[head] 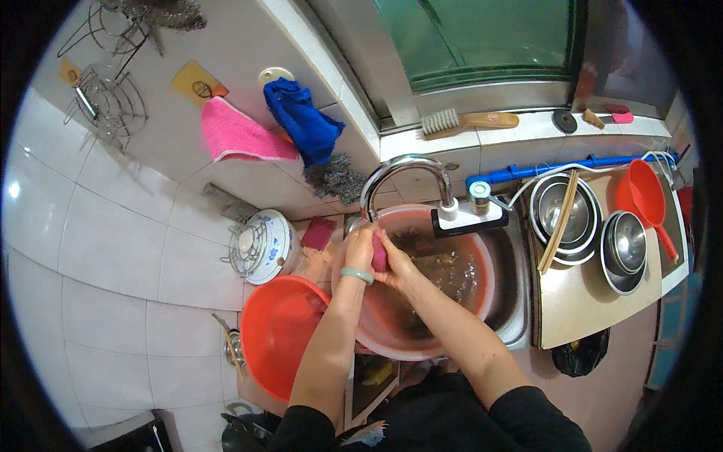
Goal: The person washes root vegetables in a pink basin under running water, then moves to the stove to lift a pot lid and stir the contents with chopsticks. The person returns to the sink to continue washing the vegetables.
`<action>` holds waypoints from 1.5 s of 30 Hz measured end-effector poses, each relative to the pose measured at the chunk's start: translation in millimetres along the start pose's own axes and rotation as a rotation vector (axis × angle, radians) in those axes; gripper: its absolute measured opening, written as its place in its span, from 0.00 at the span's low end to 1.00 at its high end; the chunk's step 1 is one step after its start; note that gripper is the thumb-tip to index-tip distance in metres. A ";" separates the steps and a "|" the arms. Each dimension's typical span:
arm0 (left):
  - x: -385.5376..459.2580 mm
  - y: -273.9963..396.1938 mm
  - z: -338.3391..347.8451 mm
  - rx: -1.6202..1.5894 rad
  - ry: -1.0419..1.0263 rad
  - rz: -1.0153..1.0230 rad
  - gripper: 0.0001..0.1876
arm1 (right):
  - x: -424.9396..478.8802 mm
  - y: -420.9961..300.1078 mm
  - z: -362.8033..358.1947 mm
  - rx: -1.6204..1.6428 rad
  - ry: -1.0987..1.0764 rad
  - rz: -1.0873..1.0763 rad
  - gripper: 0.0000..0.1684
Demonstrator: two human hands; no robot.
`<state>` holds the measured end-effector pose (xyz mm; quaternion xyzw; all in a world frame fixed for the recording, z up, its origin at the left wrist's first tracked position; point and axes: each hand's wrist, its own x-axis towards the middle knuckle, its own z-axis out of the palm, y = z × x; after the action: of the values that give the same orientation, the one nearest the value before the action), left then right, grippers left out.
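Both of my hands meet below the spout of the chrome faucet (404,162), over the left side of a large round basin (370,333) set in the steel sink. Between them is a pink object (379,254), perhaps a sponge or cloth; its kind cannot be told. My left hand (360,251), with a pale green bangle at the wrist, grips it from the left. My right hand (397,261) closes on it from the right. Murky water (446,271) with dark bits fills the basin below. Whether water runs from the spout is hard to see.
An orange-red basin (277,339) stands at the left, near a lidded white pot (274,248). At the right, steel bowls (565,214), wooden chopsticks (559,223) and a red ladle (641,195) lie on a board (599,316). A wooden brush (469,122) rests on the sill.
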<state>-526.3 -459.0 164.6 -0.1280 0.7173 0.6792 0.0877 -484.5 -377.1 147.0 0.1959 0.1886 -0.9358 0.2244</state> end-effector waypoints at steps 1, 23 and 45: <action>5.5 -1.6 -5.4 -0.006 0.055 0.087 0.15 | 8.4 -0.8 2.6 0.051 -0.035 0.056 0.24; -4.2 0.3 27.3 -0.500 -0.412 -0.237 0.11 | -29.2 -30.0 -38.9 -0.232 0.008 0.245 0.19; 11.3 -59.3 -5.2 0.432 -0.041 0.507 0.18 | -16.4 3.1 -35.3 -1.161 0.422 -0.734 0.25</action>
<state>-518.8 -467.6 105.1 0.0898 0.8518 0.5142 -0.0448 -459.5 -358.4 123.5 0.1453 0.7490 -0.6417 -0.0782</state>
